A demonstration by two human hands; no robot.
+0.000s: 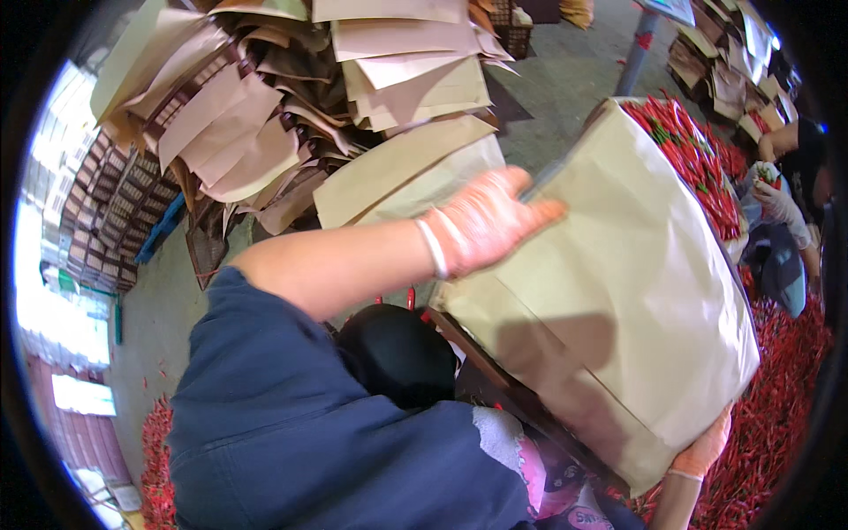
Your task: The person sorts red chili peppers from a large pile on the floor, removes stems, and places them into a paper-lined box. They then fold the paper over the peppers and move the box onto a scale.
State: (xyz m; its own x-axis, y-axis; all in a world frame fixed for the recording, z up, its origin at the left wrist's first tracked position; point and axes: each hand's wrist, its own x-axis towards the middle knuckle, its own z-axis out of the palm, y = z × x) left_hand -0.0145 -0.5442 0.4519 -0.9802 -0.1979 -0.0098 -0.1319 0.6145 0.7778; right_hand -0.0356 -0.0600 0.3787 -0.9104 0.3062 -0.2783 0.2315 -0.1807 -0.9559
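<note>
Before me a crate with a dark brown side stands covered by a large sheet of tan paper, creased and bulging. My left hand, in a thin translucent glove, grips its upper left edge, with the thumb lying over the paper. At the lower right corner, my right hand, gloved too, holds the crate's side from outside; some of its fingers are hidden. The paper hides what the crate holds. Just beyond it another container heaped with red chillies and a few green ones shows.
Stacked crates with brown paper sheets rise ahead. Loose red chillies cover the right side, and more lie at lower left. A co-worker's gloved hands hold chillies. A grey post stands beyond; a dark rounded object is beneath my arm.
</note>
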